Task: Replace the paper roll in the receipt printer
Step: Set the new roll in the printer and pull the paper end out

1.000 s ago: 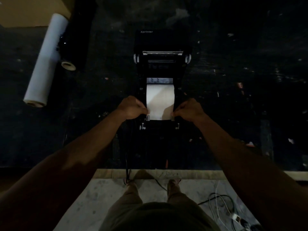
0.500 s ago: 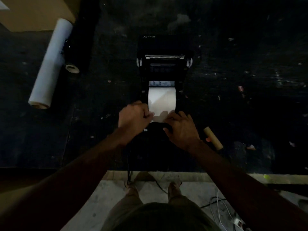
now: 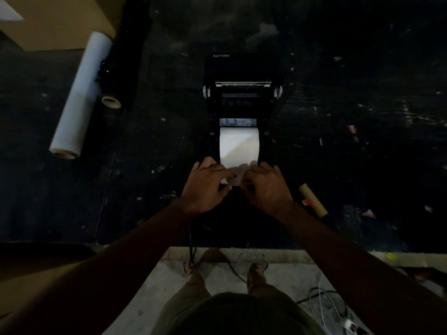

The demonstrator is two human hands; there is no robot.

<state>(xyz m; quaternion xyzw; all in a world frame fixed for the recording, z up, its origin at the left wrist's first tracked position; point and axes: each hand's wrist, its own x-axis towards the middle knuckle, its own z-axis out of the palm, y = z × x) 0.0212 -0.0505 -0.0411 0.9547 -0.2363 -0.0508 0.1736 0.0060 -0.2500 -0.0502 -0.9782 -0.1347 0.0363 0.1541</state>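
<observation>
A black receipt printer [image 3: 242, 68] stands on the dark table with its lid swung open away from me. A white paper roll [image 3: 239, 145] lies in its open bay. The roll's loose end [image 3: 233, 178] comes toward me, and both hands pinch it at the printer's near edge. My left hand [image 3: 205, 187] holds the left side of the strip. My right hand [image 3: 266, 187] holds the right side. An empty brown cardboard core [image 3: 313, 200] lies on the table just right of my right wrist.
A long white roll [image 3: 82, 93] lies at the far left beside a black roll with a pale core [image 3: 111, 102]. A cardboard box [image 3: 55, 22] fills the top-left corner. A cable [image 3: 192, 247] drops over the table's front edge [image 3: 242, 256]. More cables [image 3: 324, 303] lie on the floor.
Both hands have come off the sides of the roll, moved nearer to me and closed in on the paper's loose end. The view tilted, bringing the cardboard core into sight.
</observation>
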